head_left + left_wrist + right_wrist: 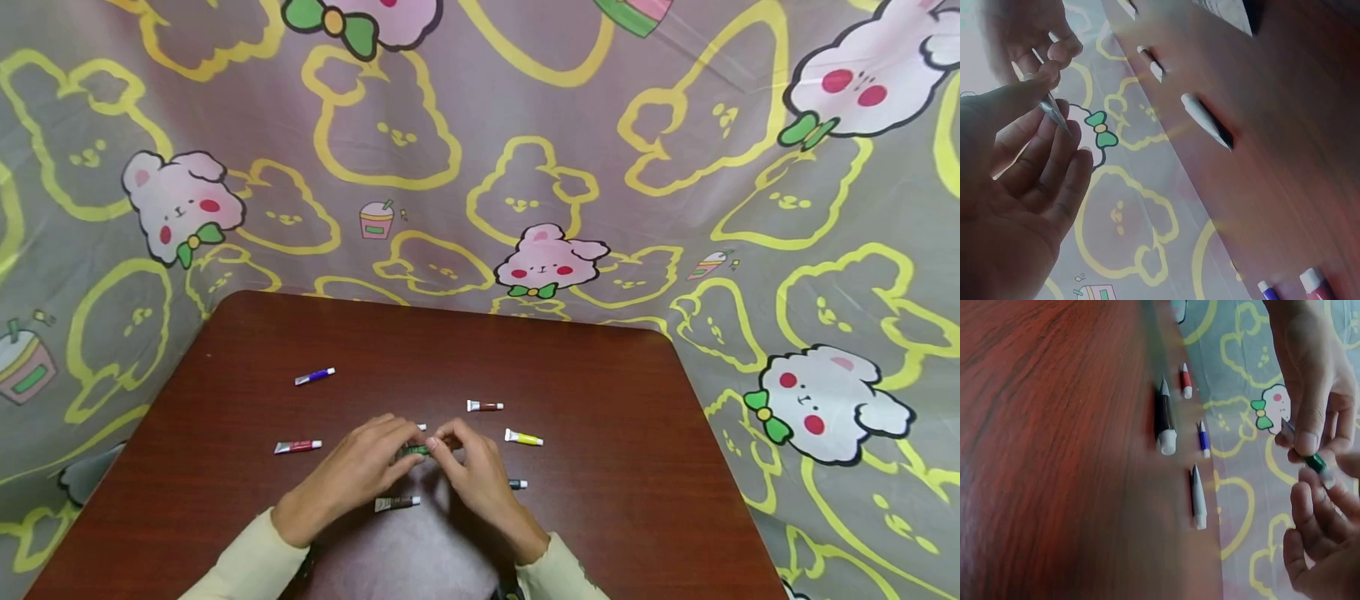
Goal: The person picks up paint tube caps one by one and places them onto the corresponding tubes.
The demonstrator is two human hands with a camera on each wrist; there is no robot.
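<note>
A small green paint tube (415, 450) with a white cap (1327, 480) is held up between my two hands. My left hand (371, 454) pinches the tube's body between thumb and fingers, its flat silver end (1055, 114) showing past the fingertips in the left wrist view. My right hand (476, 467) has thumb and forefinger at the cap end, pinching there, while its other fingers curl loosely below. Just in front of my sleeves lies a dark paint tube (397, 503). Behind the hands a white-capped tube (422, 427) is mostly hidden.
On the reddish-brown table (600, 517) lie a purple tube (315, 377) and a red tube (298, 447) to the left. Rightward are a brown tube (485, 406), a yellow tube (523, 437) and a dark tube (519, 483) partly behind my right hand. Patterned cloth (442, 150) surrounds the table.
</note>
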